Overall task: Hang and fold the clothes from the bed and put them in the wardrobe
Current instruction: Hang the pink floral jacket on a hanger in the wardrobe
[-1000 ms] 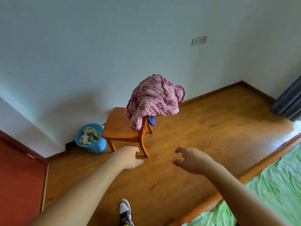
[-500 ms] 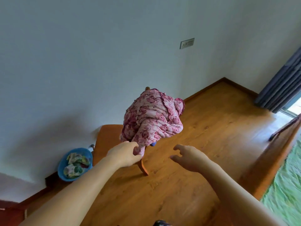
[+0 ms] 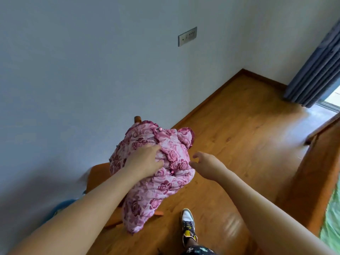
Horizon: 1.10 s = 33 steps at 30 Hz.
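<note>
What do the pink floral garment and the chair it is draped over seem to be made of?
Pink floral garment: soft, matte, puffy cloth, probably quilted cotton. Stitched puckers show, and it bunches where the left hand grips it.
Chair: most likely wood with a smooth orange-brown finish. The flat seat and the rounded post top look solid and evenly coloured.

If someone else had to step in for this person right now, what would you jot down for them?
Left hand: grips the pink floral garment, which is draped over the wooden chair.
Right hand: open, fingers loosely curled, beside the garment, holding nothing.
Done: nothing visibly hung or folded.
Left: lift the garment off the chair, hang or fold it, and put it in the wardrobe, which is out of view. The bed is at the right edge.
</note>
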Tool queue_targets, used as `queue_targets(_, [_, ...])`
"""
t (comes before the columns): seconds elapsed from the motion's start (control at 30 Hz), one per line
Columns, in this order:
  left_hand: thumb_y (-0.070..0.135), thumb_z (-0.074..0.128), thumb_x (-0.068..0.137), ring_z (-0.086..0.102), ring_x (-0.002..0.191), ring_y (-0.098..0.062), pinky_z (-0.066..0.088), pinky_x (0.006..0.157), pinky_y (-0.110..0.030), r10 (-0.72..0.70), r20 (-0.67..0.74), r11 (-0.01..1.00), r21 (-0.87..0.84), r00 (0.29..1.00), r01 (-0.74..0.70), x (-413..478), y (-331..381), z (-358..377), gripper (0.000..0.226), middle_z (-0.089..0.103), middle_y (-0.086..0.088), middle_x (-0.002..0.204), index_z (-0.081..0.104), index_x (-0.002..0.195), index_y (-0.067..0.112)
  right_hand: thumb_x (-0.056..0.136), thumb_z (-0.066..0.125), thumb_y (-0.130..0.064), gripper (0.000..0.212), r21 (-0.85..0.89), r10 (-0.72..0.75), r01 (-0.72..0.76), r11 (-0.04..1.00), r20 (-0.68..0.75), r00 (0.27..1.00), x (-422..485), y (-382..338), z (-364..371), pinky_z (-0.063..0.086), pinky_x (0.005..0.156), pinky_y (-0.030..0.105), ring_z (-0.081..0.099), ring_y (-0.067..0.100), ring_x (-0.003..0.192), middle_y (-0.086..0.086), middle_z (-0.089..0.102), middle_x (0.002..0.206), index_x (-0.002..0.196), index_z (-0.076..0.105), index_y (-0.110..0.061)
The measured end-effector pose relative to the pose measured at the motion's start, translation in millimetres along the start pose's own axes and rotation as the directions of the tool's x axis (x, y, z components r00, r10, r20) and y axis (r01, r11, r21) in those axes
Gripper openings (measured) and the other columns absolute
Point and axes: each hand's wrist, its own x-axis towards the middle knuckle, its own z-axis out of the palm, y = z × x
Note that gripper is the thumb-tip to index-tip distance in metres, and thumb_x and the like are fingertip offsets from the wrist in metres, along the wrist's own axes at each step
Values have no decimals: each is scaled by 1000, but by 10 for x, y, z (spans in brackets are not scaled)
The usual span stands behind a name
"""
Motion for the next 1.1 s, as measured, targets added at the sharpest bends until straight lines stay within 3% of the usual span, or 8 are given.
queue_targets(0.23, [32, 59, 93, 49, 129, -23, 44, 104, -42, 25, -100, 993, 121, 995, -12, 1244, 48, -23, 53, 53, -2, 143, 50, 144, 24, 103, 50, -34, 67, 206, 26, -27, 978, 5, 1000, 1069, 64, -303, 52, 48, 34, 64, 18, 63, 0, 62, 79, 156, 10, -34])
queue_targets(0.4, [34, 54, 94, 45, 136, -28, 36, 109, -56, -103, 136, 984, 158, 985, 81, 1634, -78, 100, 57, 48, -2, 150, 41, 149, 31, 107, 38, -42, 51, 380, 5, -36, 924, 82, 997, 1678, -87, -265, 50, 47, 34, 61, 19, 62, 2, 64, 115, 155, 26, -29])
queue_targets(0.53, [21, 55, 93, 51, 127, -21, 42, 105, -52, -36, 143, 999, 42, 989, 31, 1670, -181, 137, 45, 54, 6, 144, 56, 136, 36, 99, 36, -63, 55, 523, 123, -269, 808, 297, 947, 1918, -233, -149, 61, 57, 36, 71, 28, 81, 11, 65, 105, 126, 50, -18])
queue_targets(0.63, [15, 56, 91, 59, 112, -17, 51, 90, -39, 13, 150, 999, -53, 989, -5, 1639, -248, 129, 40, 61, 9, 134, 64, 124, 37, 97, 59, -30, 23, 672, 237, -401, 622, 327, 915, 2013, -382, -59, 63, 70, 51, 73, 34, 85, 16, 67, 92, 97, 56, -7])
queue_targets(0.7, [18, 56, 89, 60, 107, -17, 52, 84, -37, 38, 166, 997, -76, 985, -26, 1607, -273, 111, 36, 63, 10, 128, 66, 117, 37, 92, 53, 3, 12, 758, 317, -443, 478, 322, 892, 2060, -466, -45, 62, 74, 54, 70, 31, 80, 15, 62, 84, 86, 53, -7])
queue_targets(0.87, [40, 48, 91, 55, 71, 1, 47, 64, -30, 15, 174, 968, -247, 985, 29, 1509, -421, -45, 23, 67, 23, 86, 67, 87, 29, 96, 45, -1, 32, 908, 403, -328, 260, 207, 891, 2028, -679, -179, 59, 82, 42, 64, 28, 90, 13, 62, 107, 127, 54, -1])
queue_targets(0.93, [41, 44, 93, 48, 56, -2, 41, 59, -32, -22, 127, 939, -337, 992, 64, 1475, -530, -142, 30, 57, 16, 65, 57, 75, 21, 95, 41, 3, 36, 937, 419, -316, 150, 229, 878, 1917, -866, -343, 60, 68, 31, 66, 26, 85, 14, 65, 100, 127, 55, -4])
queue_targets(1.1, [21, 62, 92, 62, 94, -1, 53, 90, -32, -159, -86, 886, -452, 983, 104, 1407, -884, -467, 35, 67, 17, 104, 61, 125, 32, 80, 40, 6, 32, 978, 115, -197, -68, 204, 972, 1334, -1495, -753, 61, 68, 42, 66, 30, 73, 16, 65, 87, 93, 65, -8])
